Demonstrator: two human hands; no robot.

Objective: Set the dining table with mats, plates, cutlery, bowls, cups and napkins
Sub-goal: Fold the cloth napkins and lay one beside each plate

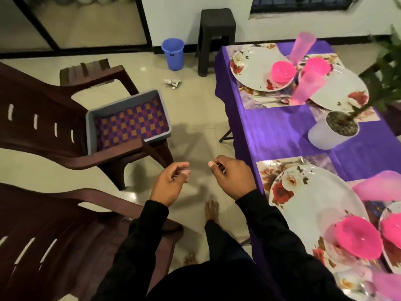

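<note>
Hands: The left hand (171, 183) and right hand (233, 178) hang over the floor between the chairs and the desk (280, 135), fingers loosely curled and grasping nothing that can be made out, which suggests a pause between trips.

Tray: A grey tray (128, 118) sits on the seat of the farther brown chair (43, 118), lined with a checked cloth; it is likely parked there as a supply point within reach of the desk. No napkins or other pieces show inside it.

Far settings: On the purple-covered desk, a floral plate (256, 68) lies on a mat with a pink bowl (283, 71) on it, a pink cup (301, 45) just behind and cutlery (269, 99) laid along the near edge, the pattern each place appears to follow.

Near setting: A second floral plate (314, 203) carries another pink bowl (358, 238), close to the person's side.

Plant: A white pot with a green plant (334, 131) stands mid-desk, seemingly a centrepiece between the settings.

Floor: A crumpled scrap of paper (172, 83) lies near a blue bin (173, 53) and a dark stool (217, 38).

Hard to read: The desk's right side is cut off by the frame, so the count of places is uncertain. The nearest cups are smeared pink blurs. No napkins can be picked out on any mat, so that step looks outstanding.
</note>
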